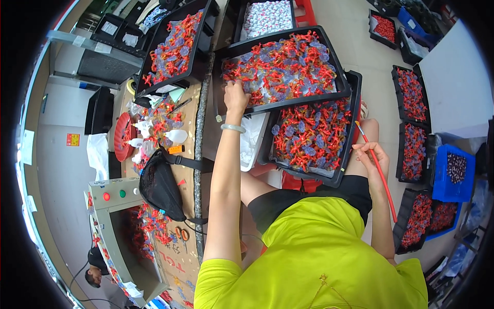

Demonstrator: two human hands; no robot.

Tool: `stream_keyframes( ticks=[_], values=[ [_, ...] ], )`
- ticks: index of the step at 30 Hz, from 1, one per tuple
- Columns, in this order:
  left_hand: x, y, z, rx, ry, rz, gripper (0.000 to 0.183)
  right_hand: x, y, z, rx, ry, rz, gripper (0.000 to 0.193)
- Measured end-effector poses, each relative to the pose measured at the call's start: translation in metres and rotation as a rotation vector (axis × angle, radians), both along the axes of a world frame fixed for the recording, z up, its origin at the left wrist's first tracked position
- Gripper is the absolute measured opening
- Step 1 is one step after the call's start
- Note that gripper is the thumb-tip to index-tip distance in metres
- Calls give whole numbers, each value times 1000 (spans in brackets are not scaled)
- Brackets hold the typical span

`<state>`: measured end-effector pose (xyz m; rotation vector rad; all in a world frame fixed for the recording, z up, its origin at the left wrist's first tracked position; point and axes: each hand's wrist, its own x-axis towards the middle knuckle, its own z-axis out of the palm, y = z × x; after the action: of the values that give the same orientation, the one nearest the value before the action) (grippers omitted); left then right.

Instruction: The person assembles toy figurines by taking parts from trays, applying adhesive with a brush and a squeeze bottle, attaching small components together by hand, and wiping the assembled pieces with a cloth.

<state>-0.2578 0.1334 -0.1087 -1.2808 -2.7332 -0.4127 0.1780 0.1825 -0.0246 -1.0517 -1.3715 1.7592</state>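
My left hand (236,98) reaches into the near left part of a black tray (288,102) filled with small red and purple plastic figures (288,67). Its fingers are curled down at the edge of the pile, and what they hold, if anything, is hidden. In my right hand (369,154), above my right thigh, is a thin red-handled paintbrush (383,183), its bristles pointing up and away from me. Below the first tray, nearer to my lap, sits a second black tray (334,177) of similar red and purple figures (309,136).
On my left a cardboard-covered workbench (188,139) carries a black pouch (160,185), white squeeze bottles (176,136), a red dish (122,136) and a grey machine (113,195). Another full black tray (198,62) stands at its far end. More trays (411,98) lie on the floor to the right.
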Motion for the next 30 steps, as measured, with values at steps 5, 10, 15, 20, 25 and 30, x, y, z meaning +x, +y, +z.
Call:
stream_keyframes(
  ticks=[5, 10, 15, 20, 25, 30],
  values=[
    [3, 6, -10, 6, 185, -9, 38, 5, -4, -10, -7, -9, -5, 5],
    [6, 1, 11, 426, -16, 19, 21, 4, -6, -18, -45, -22, 2, 5],
    [34, -24, 48, 1018, -1041, 79, 16, -13, -2, -12, -63, 18, 82, 4],
    [109, -43, 73, 1188, -1439, -65, 22, -41, -4, 4, 58, 130, 128, 7],
    [221, -84, 83, 1131, -2124, -119, 43, -90, -8, 27, 115, 281, 228, 12],
    [268, -99, 75, 1175, -2307, -58, 44, -88, -6, 32, -101, 199, 341, 11]
  ],
)
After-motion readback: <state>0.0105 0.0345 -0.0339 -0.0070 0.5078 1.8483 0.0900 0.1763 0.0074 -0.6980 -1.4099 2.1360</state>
